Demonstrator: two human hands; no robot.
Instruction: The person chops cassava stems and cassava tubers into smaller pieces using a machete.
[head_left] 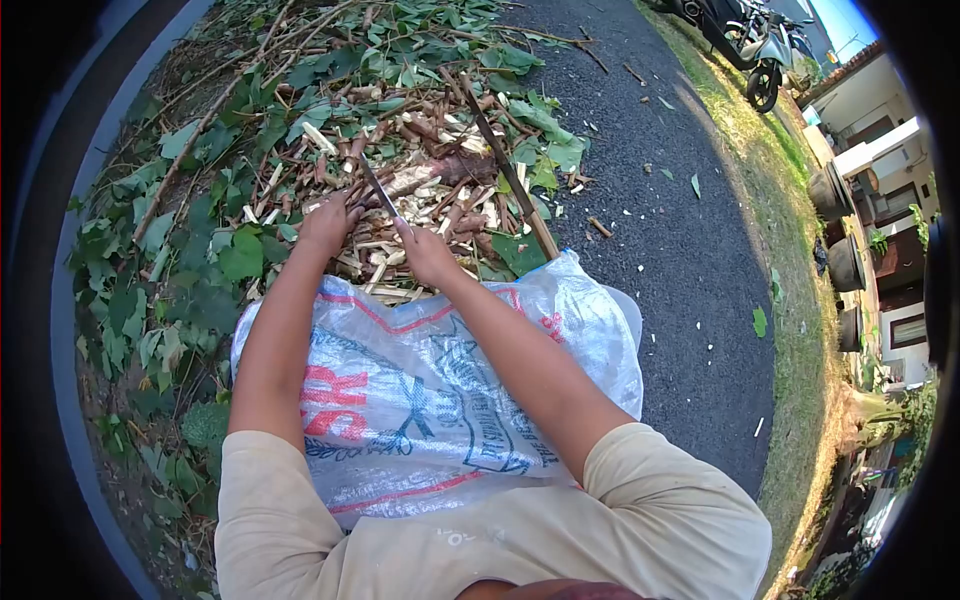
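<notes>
My right hand [430, 253] is closed round the handle of a knife [381, 188], its narrow blade pointing up and to the left. Just left of the blade, my left hand [329, 226] has its fingers curled at the wood pieces; what lies in them is partly hidden. A thick, partly peeled piece of wood [455, 170] rests beyond both hands. Around it spreads a pile of split sticks and pale chips [385, 262]. To the right, a long dark blade with a wooden handle [543, 236] slants across the pile's edge. A printed plastic sack [400, 400] covers my lap.
Leafy cut branches [190, 260] cover the ground on the left and at the back. An asphalt path [690, 250] with scattered chips runs along the right, bordered by grass [800, 330]. Farther off stand a motorbike [765, 60], plant pots [845, 265] and a house.
</notes>
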